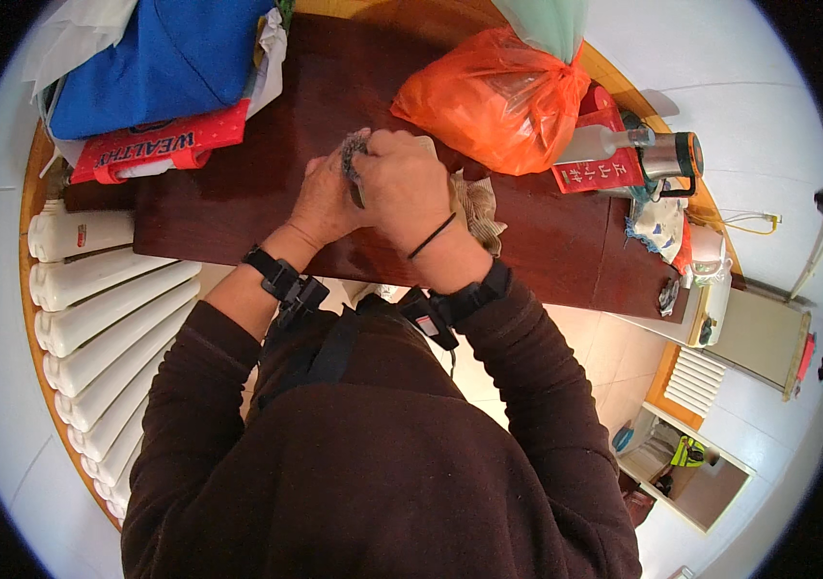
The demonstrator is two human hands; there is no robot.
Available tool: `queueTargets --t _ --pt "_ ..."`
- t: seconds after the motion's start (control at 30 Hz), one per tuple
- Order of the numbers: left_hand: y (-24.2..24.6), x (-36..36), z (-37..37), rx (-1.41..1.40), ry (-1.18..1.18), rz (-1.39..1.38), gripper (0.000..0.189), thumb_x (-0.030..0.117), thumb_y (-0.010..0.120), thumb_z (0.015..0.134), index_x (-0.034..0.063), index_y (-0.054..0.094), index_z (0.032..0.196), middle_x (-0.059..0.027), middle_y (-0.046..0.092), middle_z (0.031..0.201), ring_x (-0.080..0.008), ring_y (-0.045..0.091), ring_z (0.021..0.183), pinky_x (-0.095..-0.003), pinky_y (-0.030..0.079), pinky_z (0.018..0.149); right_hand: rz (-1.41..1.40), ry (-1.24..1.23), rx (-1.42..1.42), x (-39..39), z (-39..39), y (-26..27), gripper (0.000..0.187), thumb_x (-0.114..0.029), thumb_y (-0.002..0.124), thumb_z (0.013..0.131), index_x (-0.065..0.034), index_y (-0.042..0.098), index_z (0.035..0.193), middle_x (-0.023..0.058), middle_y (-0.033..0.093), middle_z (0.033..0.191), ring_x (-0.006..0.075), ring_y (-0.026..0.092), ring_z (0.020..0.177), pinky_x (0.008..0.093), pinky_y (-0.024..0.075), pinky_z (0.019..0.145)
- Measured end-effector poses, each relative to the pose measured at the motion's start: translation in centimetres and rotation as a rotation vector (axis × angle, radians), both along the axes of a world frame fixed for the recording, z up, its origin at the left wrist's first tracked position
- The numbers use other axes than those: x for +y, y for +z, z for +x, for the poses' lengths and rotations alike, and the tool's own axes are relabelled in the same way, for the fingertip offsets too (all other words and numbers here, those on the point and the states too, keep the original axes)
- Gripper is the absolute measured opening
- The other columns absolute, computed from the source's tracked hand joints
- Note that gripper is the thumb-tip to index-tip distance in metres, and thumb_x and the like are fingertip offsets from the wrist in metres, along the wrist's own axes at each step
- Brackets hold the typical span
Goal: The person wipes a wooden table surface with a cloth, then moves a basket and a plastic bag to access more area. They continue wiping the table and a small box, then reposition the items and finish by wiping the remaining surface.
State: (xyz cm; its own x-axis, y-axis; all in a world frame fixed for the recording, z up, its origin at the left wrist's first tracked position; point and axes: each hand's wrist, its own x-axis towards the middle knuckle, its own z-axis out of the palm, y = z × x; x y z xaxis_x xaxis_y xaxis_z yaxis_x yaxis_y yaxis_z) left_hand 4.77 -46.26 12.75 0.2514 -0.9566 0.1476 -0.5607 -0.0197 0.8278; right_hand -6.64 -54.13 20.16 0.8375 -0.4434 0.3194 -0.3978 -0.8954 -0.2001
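Note:
A small dark grey, speckled, soft-looking piece (353, 158) is pinched between my two hands above the dark red-brown wooden table (223, 195). My left hand (328, 192) grips it from the left, its fingers mostly hidden behind it. My right hand (406, 177) closes over it from the right with curled fingers. Just right of that hand lies a crumpled beige striped cloth (480, 210), partly covered by the hand and wrist. A pale tan edge (427, 146) shows beyond the right knuckles; what it belongs to is hidden.
A tied orange plastic bag (491, 101) stands at the far right, near a frosted bottle (592, 143) and a steel flask (668, 155). Far left, a blue bag (158, 69) rests by a red printed bag (165, 137). A white radiator (107, 282) runs along the left.

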Motion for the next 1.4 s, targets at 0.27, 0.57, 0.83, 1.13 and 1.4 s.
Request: queueTargets --t 0.27,0.57,0.83,1.13,1.4 --pt "-0.1 0.6 -0.2 -0.057 0.033 0.011 0.098 0.028 0.081 0.056 0.0095 0.031 0.138 -0.0143 0.054 0.122 -0.0299 0.051 0.115 -0.0416 0.035 0.097 0.053 -0.094 0.077 -3.2 -1.0 1.2 0.008 -0.015 0.065 0.068 -0.0124 0.068 0.076 0.0051 0.057 0.075 0.0252 0.06 0.076 0.0365 0.0497 0.063" --pt "-0.8 0.7 0.0 0.043 0.006 0.008 0.09 0.031 0.083 0.055 0.0103 0.04 0.131 -0.0116 0.056 0.121 -0.0293 0.051 0.115 -0.041 0.033 0.098 0.085 0.08 0.018 2.1 -3.8 1.1 0.011 -0.009 0.057 0.069 -0.0078 0.064 0.078 0.0058 0.054 0.078 0.0243 0.056 0.078 0.0362 0.0484 0.064" --pt "-1.1 0.3 0.1 0.02 0.005 -0.021 0.087 0.03 0.082 0.055 0.0099 0.041 0.13 -0.0113 0.057 0.12 -0.0287 0.052 0.113 -0.0402 0.034 0.098 0.071 0.056 0.081 0.2 -0.6 1.3 0.012 -0.012 0.061 0.069 -0.009 0.065 0.079 0.0054 0.056 0.08 0.0246 0.057 0.081 0.0359 0.0494 0.066" --pt "-0.6 0.4 -0.2 -0.023 0.028 -0.006 0.085 0.028 0.08 0.056 0.0097 0.041 0.13 -0.0121 0.056 0.121 -0.0289 0.053 0.112 -0.0403 0.035 0.097 0.001 -0.05 0.007 -1.1 -1.8 0.3 0.013 -0.013 0.061 0.072 -0.0111 0.068 0.082 0.0063 0.058 0.08 0.0266 0.06 0.078 0.0382 0.0499 0.063" --pt "-0.2 0.7 -0.4 -0.055 0.051 0.036 0.086 0.028 0.081 0.056 0.0098 0.041 0.13 -0.0112 0.056 0.121 -0.0278 0.053 0.112 -0.0397 0.035 0.096 0.234 -0.322 -0.017 -2.4 -5.9 -0.4 0.019 -0.019 0.068 0.076 -0.0079 0.071 0.091 0.0121 0.058 0.078 0.0293 0.06 0.073 0.0374 0.0486 0.062"
